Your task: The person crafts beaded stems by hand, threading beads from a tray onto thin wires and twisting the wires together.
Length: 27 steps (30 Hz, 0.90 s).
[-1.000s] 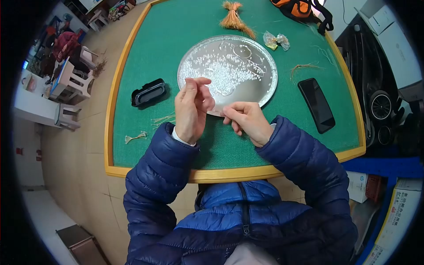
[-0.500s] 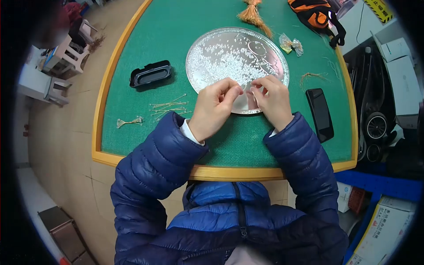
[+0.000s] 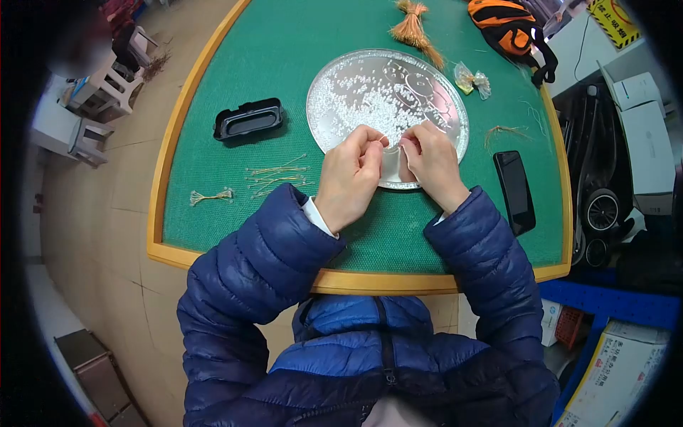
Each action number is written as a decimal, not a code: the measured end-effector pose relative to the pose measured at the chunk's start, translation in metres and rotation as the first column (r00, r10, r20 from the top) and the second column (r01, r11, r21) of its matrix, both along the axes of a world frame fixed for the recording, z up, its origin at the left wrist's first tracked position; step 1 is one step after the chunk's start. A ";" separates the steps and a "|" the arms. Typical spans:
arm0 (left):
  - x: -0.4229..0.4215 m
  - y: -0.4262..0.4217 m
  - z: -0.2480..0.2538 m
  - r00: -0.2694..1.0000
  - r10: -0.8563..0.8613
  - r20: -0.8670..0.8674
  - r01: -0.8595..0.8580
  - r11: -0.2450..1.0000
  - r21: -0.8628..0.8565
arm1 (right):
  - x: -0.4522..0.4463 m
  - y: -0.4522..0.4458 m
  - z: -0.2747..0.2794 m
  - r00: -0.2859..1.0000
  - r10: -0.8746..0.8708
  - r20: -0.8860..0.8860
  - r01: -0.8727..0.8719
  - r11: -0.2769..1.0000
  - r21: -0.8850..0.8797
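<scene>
Over the near edge of a round silver tray (image 3: 388,174), my left hand (image 3: 350,174) and my right hand (image 3: 432,162) are close together with fingertips pinched. A thin pale strand (image 3: 392,149) seems to run between them; its ends are hidden by the fingers. Many small clear beads (image 3: 366,107) lie scattered and heaped on the tray beyond my fingers. To the left, several thin golden strands (image 3: 276,173) with tiny beads at their ends rest on the green tabletop. A tied bundle of similar beaded strands (image 3: 211,196) lies farther left.
A black open case (image 3: 249,119) sits left of the tray, a black phone (image 3: 514,192) at right. Beyond are a straw-coloured bundle (image 3: 410,27), a small plastic bag (image 3: 472,80), loose strands (image 3: 504,131) and an orange-black bag (image 3: 504,27). A wooden rim (image 3: 384,282) borders the table.
The view has shifted slightly. My left fingers have turned a little and both hands stay pinched over the tray's near edge, with the thin strand now showing between them.
</scene>
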<state>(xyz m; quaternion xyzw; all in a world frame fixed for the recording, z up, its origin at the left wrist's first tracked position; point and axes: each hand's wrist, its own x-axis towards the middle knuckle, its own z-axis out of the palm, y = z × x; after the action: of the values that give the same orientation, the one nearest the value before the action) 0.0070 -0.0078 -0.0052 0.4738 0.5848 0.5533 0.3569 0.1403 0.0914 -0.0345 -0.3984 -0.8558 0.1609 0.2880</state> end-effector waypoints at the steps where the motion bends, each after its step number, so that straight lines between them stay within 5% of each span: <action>1: 0.000 0.000 -0.001 1.000 0.001 -0.001 -0.001 1.000 0.011 | 0.001 0.001 -0.001 1.000 0.018 -0.025 -0.018 1.000 0.005; 5: 0.001 0.002 -0.001 1.000 -0.009 -0.015 0.009 0.999 0.047 | 0.004 0.001 -0.001 0.992 0.061 -0.109 -0.059 0.998 0.027; 7: 0.003 0.001 0.003 0.989 0.037 -0.143 -0.017 0.990 0.137 | 0.010 -0.004 0.014 0.916 0.045 -0.398 -0.206 0.904 -0.374; 9: 0.004 -0.001 0.007 0.961 0.103 -0.257 -0.043 0.973 0.227 | 0.013 -0.010 0.027 0.783 -0.090 -0.616 -0.433 0.631 -0.643; 10: 0.005 -0.002 0.007 0.961 0.110 -0.256 -0.051 0.973 0.226 | 0.013 -0.014 0.030 0.784 -0.085 -0.614 -0.437 0.627 -0.645; 14: 0.009 -0.003 0.008 0.985 0.110 -0.133 -0.062 0.944 0.323 | 0.008 -0.029 0.032 0.404 -0.298 -0.865 -0.804 0.335 -0.491; 19: 0.012 -0.004 0.007 0.975 0.187 -0.117 -0.121 0.897 0.426 | 0.010 -0.031 0.022 0.289 -0.404 -0.868 -0.914 0.152 -0.375; 27: 0.017 -0.009 0.010 0.955 0.229 -0.189 -0.111 0.866 0.488 | 0.010 -0.032 0.019 0.248 -0.390 -0.887 -0.937 0.134 -0.321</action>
<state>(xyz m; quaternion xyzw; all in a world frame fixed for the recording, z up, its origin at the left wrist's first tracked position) 0.0242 -0.0166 0.0047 0.5559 0.5109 0.6469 0.1067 0.1505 0.0592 -0.0159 -0.0599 -0.2892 0.8938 0.3374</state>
